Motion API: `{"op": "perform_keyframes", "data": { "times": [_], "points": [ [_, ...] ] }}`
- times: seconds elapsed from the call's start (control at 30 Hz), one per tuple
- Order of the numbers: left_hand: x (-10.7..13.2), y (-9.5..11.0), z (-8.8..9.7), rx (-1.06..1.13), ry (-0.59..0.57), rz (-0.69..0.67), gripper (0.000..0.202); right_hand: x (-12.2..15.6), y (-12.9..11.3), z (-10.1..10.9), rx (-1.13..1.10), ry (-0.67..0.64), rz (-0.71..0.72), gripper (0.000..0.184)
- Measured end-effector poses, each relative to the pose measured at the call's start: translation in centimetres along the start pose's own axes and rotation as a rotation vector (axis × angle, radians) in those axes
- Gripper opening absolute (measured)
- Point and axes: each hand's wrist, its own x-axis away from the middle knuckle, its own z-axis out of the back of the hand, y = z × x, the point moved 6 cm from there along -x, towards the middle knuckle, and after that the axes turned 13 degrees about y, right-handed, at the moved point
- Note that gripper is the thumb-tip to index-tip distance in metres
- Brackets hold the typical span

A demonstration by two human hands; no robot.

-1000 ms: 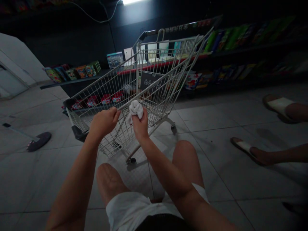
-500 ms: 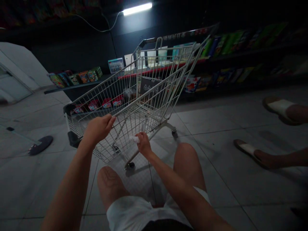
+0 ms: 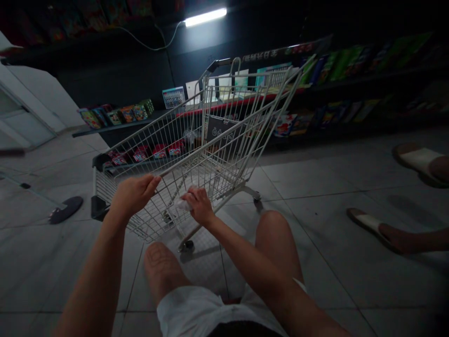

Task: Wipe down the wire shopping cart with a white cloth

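Down the wire side and closer to the left hand, the right hand [image 3: 201, 206] has slid, its fingers together and pressed over a crumpled white cloth [image 3: 184, 204]. The cloth is soft and bunched, pinned against the thin mesh, with only a small wad showing just left of the fingertips. The cart [image 3: 224, 139] is pale coated wire, a deep tapered basket of crossed rods on small caster wheels. The left hand [image 3: 135, 195] sits just left of those fingers, back upward, its own fingers together and curled at the cart's top rail [image 3: 196, 155]. Both bare forearms reach forward and down past the person's knees and white shorts [image 3: 210, 309]. Beyond the fingers, seen through the mesh, red packets [image 3: 159, 151] line a low dark shelf. Well right of the fingers, white-strapped slides [image 3: 368, 224] on another person's feet rest on grey tiles [image 3: 315, 187] — smooth, faintly glossy, with thin dark joints.
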Motion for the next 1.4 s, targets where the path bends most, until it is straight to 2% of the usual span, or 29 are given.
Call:
{"op": "perform_keyframes", "data": {
  "times": [0.07,0.1,0.2,0.27,0.33,0.4,0.53,0.6,0.63,0.77,0.8,0.87,0.93,1.07,1.13,1.17,1.23,1.33,1.4],
  "points": [
    [0.2,-0.7,0.1,0.03,-0.02,0.01,0.05,0.0,0.1,0.9,0.0,-0.006,0.018,0.043],
    [0.2,-1.0,0.1,0.048,-0.03,0.019,0.051,-1.0,0.0,2.1,-0.003,0.046,0.019,0.042],
    [0.0,-1.3,0.5,0.05,-0.03,0.065,0.06,-6.6,-0.6,6.4,-0.016,0.279,0.027,0.035],
    [-0.6,-0.5,0.9,-0.012,-0.005,0.08,0.066,-10.0,-0.8,8.0,-0.011,0.37,0.043,0.03],
    [-1.7,1.2,1.2,-0.08,0.024,0.056,0.071,-11.1,-0.6,7.9,0.021,0.379,0.055,0.026],
    [-3.1,3.8,1.0,-0.091,0.038,0.01,0.074,-9.6,0.1,6.3,0.07,0.328,0.05,0.026],
    [-5.5,8.3,-0.3,-0.09,0.061,-0.049,0.081,-2.9,2.0,2.5,0.13,0.117,0.027,0.029],
    [-6.1,9.5,-1.0,-0.11,0.094,-0.044,0.082,-1.5,2.3,2.6,0.114,0.067,0.05,0.031],
    [-6.3,9.8,-1.2,-0.117,0.115,-0.04,0.081,-1.9,2.3,3.4,0.103,0.087,0.062,0.033],
    [-6.1,9.7,-1.6,-0.138,0.186,-0.041,0.073,-7.7,2.2,8.3,0.086,0.354,0.086,0.032],
    [-6.0,9.6,-1.7,-0.146,0.192,-0.043,0.07,-9.0,2.3,9.0,0.085,0.408,0.093,0.028],
    [-5.9,9.4,-1.7,-0.161,0.198,-0.049,0.064,-10.1,3.0,8.9,0.095,0.444,0.094,0.024],
    [-5.8,9.3,-1.7,-0.174,0.201,-0.06,0.06,-8.6,4.2,7.1,0.116,0.387,0.059,0.025],
    [-5.8,8.8,-1.6,-0.2,0.206,-0.069,0.058,-1.8,6.3,3.1,0.12,0.14,-0.019,0.028],
    [-5.8,8.4,-1.6,-0.216,0.202,-0.068,0.059,-0.2,6.6,2.9,0.113,0.065,-0.031,0.032],
    [-5.8,8.1,-1.6,-0.228,0.201,-0.063,0.059,-0.5,6.5,3.4,0.113,0.068,-0.034,0.035],
    [-5.6,7.5,-1.4,-0.254,0.199,-0.047,0.06,-2.9,6.0,5.5,0.115,0.162,-0.027,0.037],
    [-5.3,6.5,-1.2,-0.289,0.194,-0.016,0.059,-8.4,5.0,8.5,0.127,0.36,-0.004,0.034],
    [-5.1,5.9,-1.1,-0.297,0.188,-0.009,0.058,-10.5,4.6,8.9,0.132,0.419,0.013,0.03]
  ]
}}
